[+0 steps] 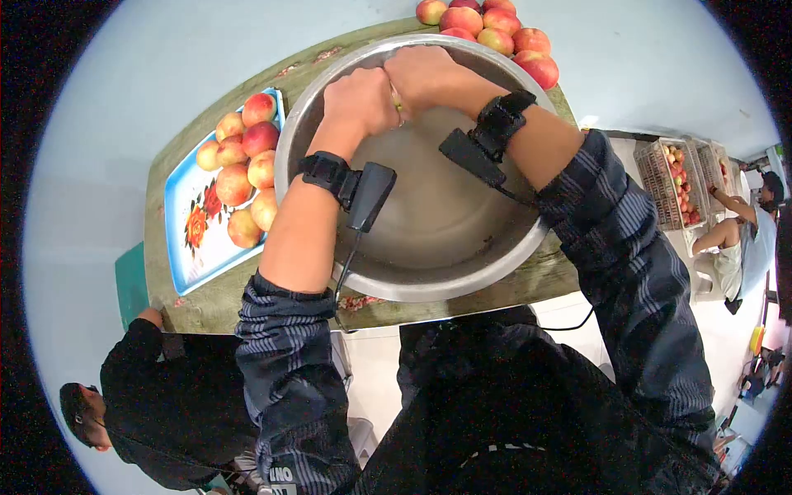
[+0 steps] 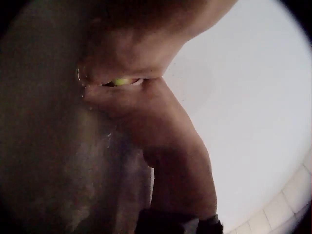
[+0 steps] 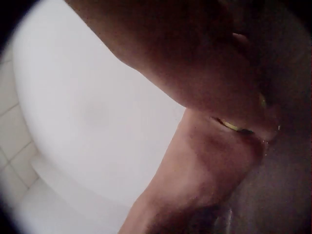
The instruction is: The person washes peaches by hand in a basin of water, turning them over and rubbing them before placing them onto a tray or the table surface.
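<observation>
Both hands meet over the far side of a large metal basin (image 1: 429,293) with cloudy water in it. My left hand (image 1: 356,101) and my right hand (image 1: 425,78) press together, fingers curled around one peach (image 1: 397,102). Only a yellow-green sliver of the peach (image 2: 122,82) shows between the hands in the left wrist view. A thin yellow strip of the peach (image 3: 229,125) shows in the right wrist view too; the hands hide everything else of it. Wet glints stand out at the edges of the hands.
Left of the basin, a blue-rimmed flowered tray (image 1: 186,198) carries several peaches (image 1: 234,185). More peaches (image 1: 495,41) are heaped behind the basin on the wooden table (image 1: 219,301). One person (image 1: 173,412) is at the left; another (image 1: 755,256) sits by fruit crates (image 1: 648,177) at right.
</observation>
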`<act>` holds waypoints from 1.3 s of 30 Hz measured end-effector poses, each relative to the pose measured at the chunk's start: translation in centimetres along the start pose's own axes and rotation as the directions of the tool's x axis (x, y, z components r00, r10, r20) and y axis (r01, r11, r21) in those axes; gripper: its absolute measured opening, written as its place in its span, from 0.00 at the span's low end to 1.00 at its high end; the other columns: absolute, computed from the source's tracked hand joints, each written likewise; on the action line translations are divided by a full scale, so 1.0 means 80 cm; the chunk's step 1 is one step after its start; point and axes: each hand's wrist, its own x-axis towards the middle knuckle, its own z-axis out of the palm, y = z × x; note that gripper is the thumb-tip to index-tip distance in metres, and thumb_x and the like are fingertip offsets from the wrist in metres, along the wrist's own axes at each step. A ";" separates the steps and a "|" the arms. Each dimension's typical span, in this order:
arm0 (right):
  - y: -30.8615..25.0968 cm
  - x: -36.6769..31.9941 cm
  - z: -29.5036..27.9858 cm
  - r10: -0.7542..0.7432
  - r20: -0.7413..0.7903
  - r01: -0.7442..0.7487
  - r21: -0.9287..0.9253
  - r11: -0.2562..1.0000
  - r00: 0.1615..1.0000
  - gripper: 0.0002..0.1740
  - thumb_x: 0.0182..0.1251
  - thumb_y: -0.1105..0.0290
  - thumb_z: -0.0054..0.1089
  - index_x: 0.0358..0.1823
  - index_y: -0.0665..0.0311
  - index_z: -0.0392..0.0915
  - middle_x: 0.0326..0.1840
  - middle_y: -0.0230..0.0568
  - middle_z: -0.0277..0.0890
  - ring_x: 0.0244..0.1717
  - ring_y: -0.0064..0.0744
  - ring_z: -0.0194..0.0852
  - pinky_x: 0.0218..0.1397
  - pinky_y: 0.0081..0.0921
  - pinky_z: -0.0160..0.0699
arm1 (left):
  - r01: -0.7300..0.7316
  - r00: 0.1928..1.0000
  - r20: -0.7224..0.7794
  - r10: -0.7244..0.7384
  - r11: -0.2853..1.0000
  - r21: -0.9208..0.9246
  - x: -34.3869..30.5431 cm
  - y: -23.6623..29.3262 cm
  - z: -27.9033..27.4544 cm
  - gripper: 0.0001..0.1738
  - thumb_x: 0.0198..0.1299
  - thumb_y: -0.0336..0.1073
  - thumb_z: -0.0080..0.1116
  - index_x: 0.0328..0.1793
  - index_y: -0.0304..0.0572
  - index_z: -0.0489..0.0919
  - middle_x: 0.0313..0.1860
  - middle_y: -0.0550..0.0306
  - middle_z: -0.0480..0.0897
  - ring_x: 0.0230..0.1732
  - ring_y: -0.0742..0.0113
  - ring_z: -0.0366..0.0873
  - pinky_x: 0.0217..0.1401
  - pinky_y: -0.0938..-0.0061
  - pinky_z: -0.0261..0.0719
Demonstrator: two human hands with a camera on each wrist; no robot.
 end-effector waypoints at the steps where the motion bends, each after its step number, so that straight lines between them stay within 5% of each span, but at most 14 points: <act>1: -0.006 0.000 -0.002 0.003 -0.015 -0.003 -0.011 1.000 1.000 0.20 0.38 0.60 0.75 0.36 0.59 0.88 0.39 0.47 0.86 0.43 0.48 0.87 0.45 0.41 0.86 | 0.015 1.000 -0.008 -0.015 0.999 -0.046 0.003 -0.006 0.004 0.22 0.46 0.47 0.71 0.44 0.41 0.87 0.45 0.44 0.88 0.49 0.48 0.86 0.54 0.57 0.84; 5: -0.013 0.007 0.008 -0.004 -0.080 -0.001 -0.061 0.998 0.997 0.15 0.42 0.63 0.74 0.33 0.61 0.87 0.37 0.48 0.86 0.41 0.47 0.86 0.42 0.41 0.86 | -0.067 0.997 0.037 0.072 0.990 -0.122 0.015 -0.027 0.019 0.22 0.47 0.47 0.70 0.44 0.42 0.87 0.47 0.45 0.87 0.50 0.47 0.85 0.55 0.57 0.83; 11: 0.030 0.014 0.004 -0.202 0.285 0.100 0.335 0.937 0.937 0.15 0.42 0.64 0.72 0.28 0.66 0.82 0.26 0.42 0.82 0.26 0.36 0.81 0.32 0.38 0.81 | -0.115 0.993 0.009 0.115 0.977 0.182 0.002 0.002 -0.005 0.15 0.50 0.42 0.67 0.41 0.44 0.88 0.44 0.47 0.88 0.47 0.50 0.87 0.50 0.58 0.85; 14: 0.040 0.026 0.011 -0.177 0.423 -0.030 0.439 0.898 0.889 0.14 0.41 0.64 0.72 0.26 0.67 0.81 0.21 0.39 0.79 0.23 0.33 0.77 0.29 0.36 0.77 | -0.204 0.974 -0.051 0.222 0.949 0.241 0.006 0.001 0.004 0.11 0.52 0.41 0.64 0.36 0.42 0.87 0.39 0.44 0.88 0.41 0.48 0.88 0.45 0.56 0.86; 17: 0.037 0.029 0.006 -0.133 0.468 -0.079 0.405 0.911 0.873 0.25 0.39 0.53 0.75 0.35 0.66 0.86 0.33 0.44 0.85 0.35 0.38 0.83 0.40 0.39 0.82 | -0.201 0.965 -0.107 0.238 0.940 0.276 0.010 -0.001 0.009 0.11 0.52 0.40 0.65 0.35 0.40 0.86 0.38 0.44 0.88 0.40 0.48 0.88 0.44 0.58 0.87; 20: 0.015 0.012 -0.007 -0.087 0.227 0.030 0.244 0.969 0.970 0.26 0.38 0.53 0.75 0.36 0.65 0.87 0.36 0.48 0.86 0.39 0.45 0.85 0.45 0.40 0.82 | -0.166 0.971 -0.122 0.204 0.950 0.266 0.006 -0.003 0.007 0.12 0.52 0.40 0.65 0.35 0.40 0.87 0.37 0.43 0.88 0.40 0.48 0.88 0.44 0.58 0.86; 22: 0.017 0.002 -0.016 -0.186 0.120 0.161 0.191 0.968 0.975 0.22 0.36 0.55 0.74 0.28 0.66 0.84 0.30 0.49 0.84 0.33 0.46 0.83 0.39 0.40 0.81 | -0.133 0.981 -0.114 0.158 0.970 0.205 0.002 -0.003 -0.001 0.13 0.51 0.40 0.65 0.36 0.39 0.87 0.37 0.42 0.87 0.40 0.48 0.88 0.44 0.57 0.86; 25: 0.007 0.000 -0.021 -0.160 0.115 0.151 0.079 0.985 0.980 0.22 0.38 0.54 0.74 0.32 0.64 0.86 0.36 0.49 0.85 0.39 0.48 0.85 0.44 0.42 0.82 | -0.071 0.994 -0.067 0.083 0.983 0.166 0.000 -0.003 -0.003 0.15 0.47 0.41 0.68 0.41 0.44 0.88 0.43 0.48 0.88 0.45 0.52 0.88 0.49 0.62 0.86; 26: 0.002 0.002 -0.022 -0.121 0.137 0.117 0.038 0.992 0.983 0.23 0.40 0.53 0.74 0.35 0.62 0.87 0.40 0.49 0.86 0.44 0.49 0.86 0.48 0.43 0.83 | -0.064 0.996 -0.059 0.072 0.990 0.127 0.001 -0.004 -0.001 0.16 0.46 0.41 0.69 0.41 0.44 0.88 0.43 0.48 0.88 0.45 0.52 0.88 0.48 0.63 0.86; 29: 0.000 0.009 0.001 -0.144 -0.024 0.141 -0.075 0.987 0.989 0.15 0.35 0.58 0.74 0.24 0.59 0.86 0.30 0.48 0.84 0.35 0.48 0.85 0.39 0.41 0.82 | -0.087 0.993 0.074 0.095 0.991 -0.105 0.010 -0.020 0.009 0.19 0.42 0.42 0.71 0.41 0.41 0.88 0.43 0.46 0.88 0.45 0.52 0.87 0.48 0.64 0.86; 31: -0.011 0.000 -0.011 -0.174 0.041 0.179 -0.184 0.967 0.984 0.17 0.41 0.57 0.73 0.31 0.59 0.87 0.36 0.48 0.86 0.39 0.48 0.86 0.42 0.41 0.84 | -0.101 0.934 0.273 0.230 0.904 -0.415 0.018 -0.037 0.013 0.21 0.40 0.43 0.72 0.41 0.39 0.88 0.44 0.44 0.87 0.46 0.51 0.87 0.48 0.63 0.86; 32: -0.015 -0.004 -0.015 -0.187 0.074 0.200 -0.236 0.951 0.979 0.18 0.44 0.56 0.73 0.34 0.60 0.88 0.39 0.48 0.86 0.41 0.47 0.86 0.44 0.40 0.85 | -0.144 0.952 0.195 0.234 0.909 -0.390 0.026 -0.040 0.025 0.22 0.40 0.43 0.73 0.41 0.39 0.88 0.44 0.43 0.87 0.46 0.51 0.87 0.48 0.63 0.86; 34: -0.011 0.000 -0.014 -0.126 0.060 0.134 -0.147 0.980 0.990 0.19 0.43 0.57 0.73 0.35 0.60 0.88 0.39 0.49 0.86 0.41 0.48 0.86 0.43 0.40 0.85 | -0.218 0.970 0.036 0.242 0.920 -0.325 0.032 -0.042 0.038 0.22 0.39 0.44 0.74 0.40 0.38 0.88 0.44 0.42 0.87 0.46 0.50 0.87 0.48 0.62 0.85; 39: 0.021 0.011 0.010 -0.149 0.165 0.089 0.323 0.942 0.975 0.15 0.37 0.63 0.74 0.28 0.62 0.85 0.25 0.42 0.81 0.24 0.37 0.80 0.28 0.34 0.79 | -0.207 0.978 0.028 0.206 0.976 0.065 0.018 -0.021 0.012 0.18 0.45 0.41 0.69 0.41 0.39 0.86 0.42 0.40 0.87 0.44 0.45 0.86 0.48 0.57 0.85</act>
